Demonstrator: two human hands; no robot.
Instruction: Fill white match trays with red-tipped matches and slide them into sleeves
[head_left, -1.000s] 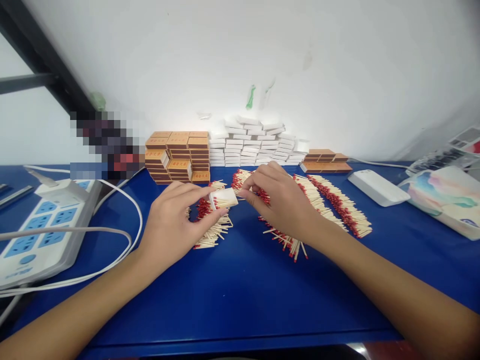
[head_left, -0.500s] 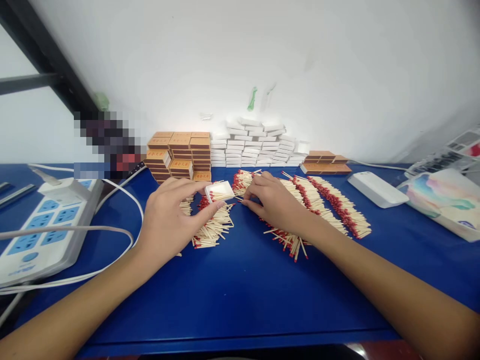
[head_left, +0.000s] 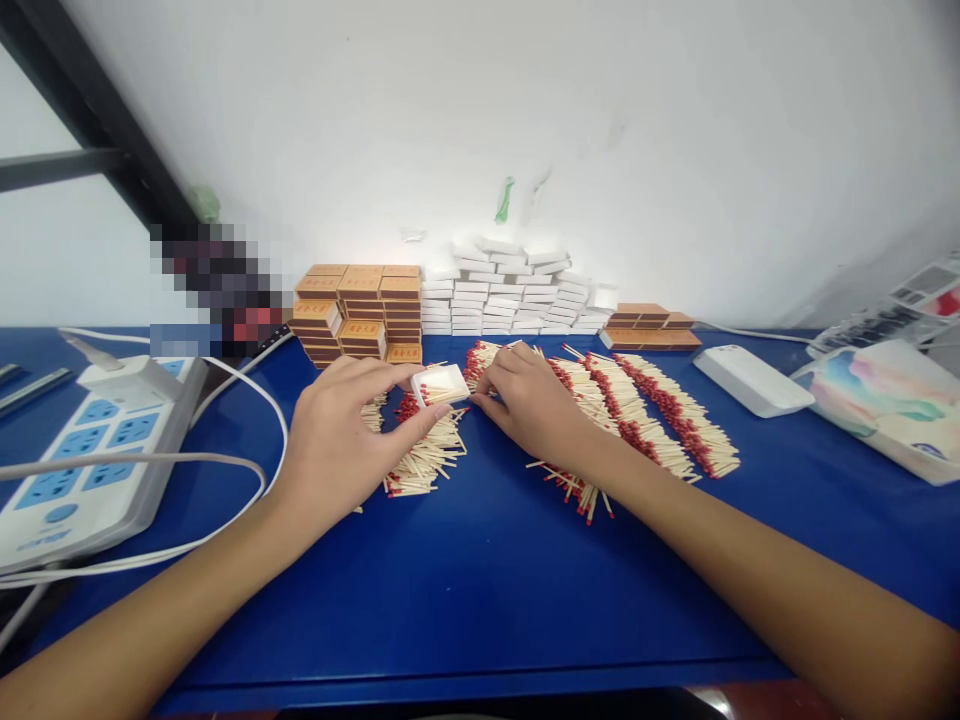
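Observation:
My left hand (head_left: 349, 410) pinches a small white matchbox tray (head_left: 448, 383) between thumb and fingertips, tilted above the blue table. A few red-tipped matches (head_left: 431, 391) lie in it, and much of its inside shows bare. Just right of the tray, my right hand (head_left: 529, 395) has its fingers closed on matches, mostly hidden by the fingertips. Below the tray spreads a loose heap of matches (head_left: 426, 460). Beneath and beyond my right hand lie more matches (head_left: 589, 492), with long rows of matches (head_left: 675, 410) to the right.
Along the wall stand orange matchboxes (head_left: 364, 310), a stack of white trays (head_left: 506, 290) and a lower pile of orange boxes (head_left: 651, 327). A power strip (head_left: 112, 450) with white cables occupies the left. On the right lie a white device (head_left: 754, 380) and a colourful pack (head_left: 892, 405).
My right hand has moved slightly left, bringing its fingertips closer to the tray. My left hand holds the tray in nearly the same place.

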